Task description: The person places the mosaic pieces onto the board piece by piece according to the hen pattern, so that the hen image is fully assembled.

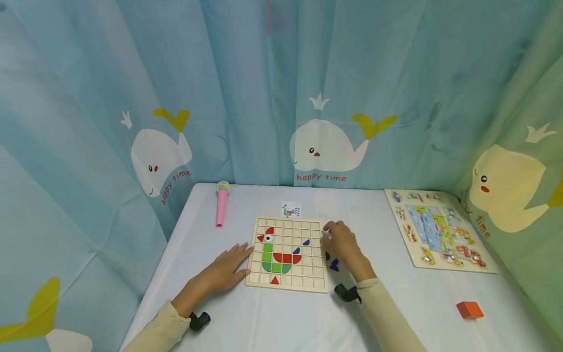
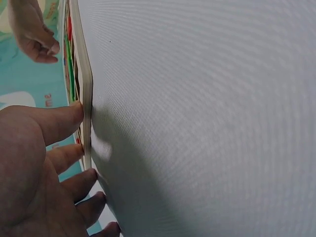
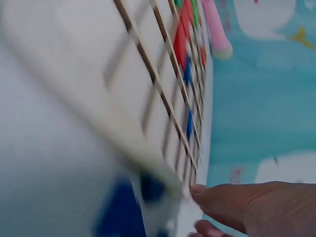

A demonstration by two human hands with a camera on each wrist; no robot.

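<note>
A wooden grid board (image 1: 308, 283) lies on the table, bearing a bird shape of red, green and blue pieces (image 1: 276, 267) with a round eye piece (image 1: 269, 238). My left hand (image 1: 226, 269) rests at the board's left side, fingers spread, thumb against its edge in the left wrist view. Beside the board's upper right edge is my right hand (image 1: 345, 244), fingers loosely bent. A gap shows between its thumb (image 3: 217, 197) and fingers, and I see no piece there. Loose dark blue pieces (image 1: 335, 265) lie near that hand, partly hidden by it.
Behind the board lies a small picture card (image 1: 291, 209) with a similar bird. A pink toy microphone (image 1: 222, 205) is at the back left. To the right are a peg puzzle board (image 1: 413, 244) and an orange block (image 1: 469, 310). A whale-print curtain (image 1: 255, 98) surrounds the table.
</note>
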